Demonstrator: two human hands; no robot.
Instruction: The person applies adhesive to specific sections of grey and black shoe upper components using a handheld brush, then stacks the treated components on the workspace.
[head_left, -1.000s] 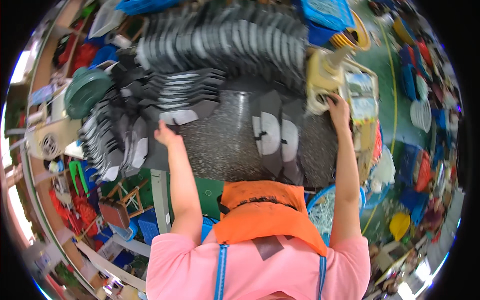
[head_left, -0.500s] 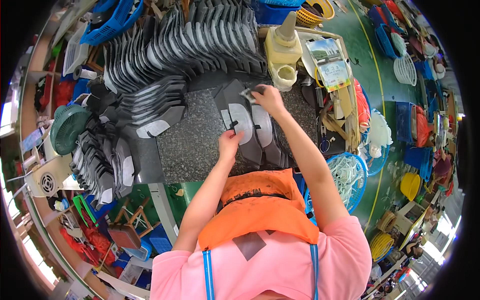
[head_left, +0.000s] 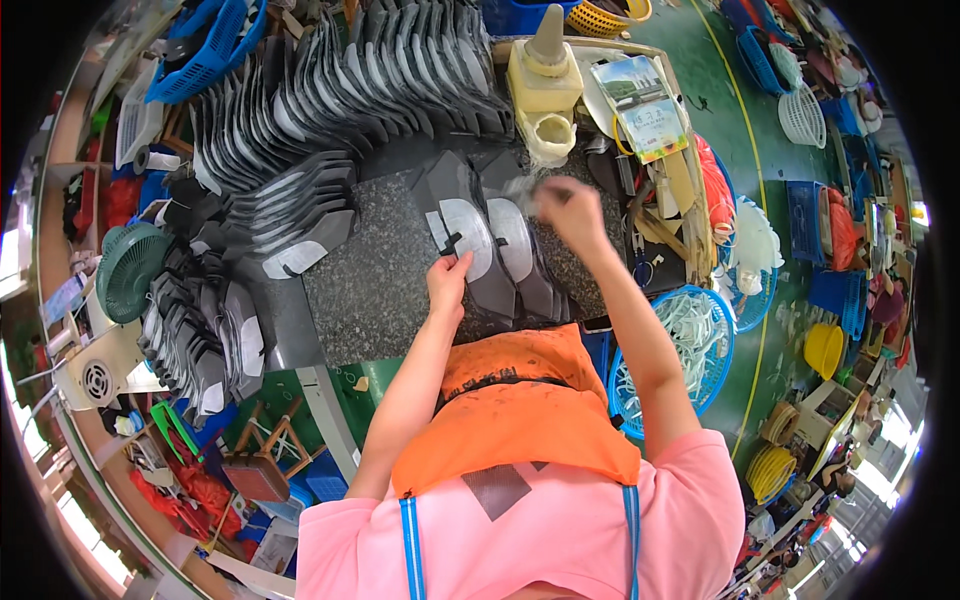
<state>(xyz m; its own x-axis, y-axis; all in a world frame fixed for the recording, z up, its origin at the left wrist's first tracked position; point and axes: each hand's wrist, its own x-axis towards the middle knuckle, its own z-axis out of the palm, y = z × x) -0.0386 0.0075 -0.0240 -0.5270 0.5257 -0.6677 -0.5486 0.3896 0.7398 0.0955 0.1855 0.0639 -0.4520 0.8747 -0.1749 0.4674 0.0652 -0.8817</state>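
Leaning over the speckled table, we keep both forearms out in front, with two dark pieces lying side by side between our hands, each bearing a pale curved patch and overlapping at the edge. Our left hand sits at the lower left edge of the nearer-left piece, its fingertips touching the patch close to a small black tab; whether they pinch the edge or only press on it, we cannot tell. Our right hand, blurred, is curled around a small grey thing above the upper end of the right-hand piece; the blur hides its shape, and we cannot tell whether it touches the piece. Beyond our hands, a long row of similar pieces spans the far side of the table, with a smaller stack in front of it and another pile to the left, beside a green fan. To the right of the row stands a cream container with a cone top and an open cup, next to a booklet. Below our right forearm, a blue basket holds pale strips.
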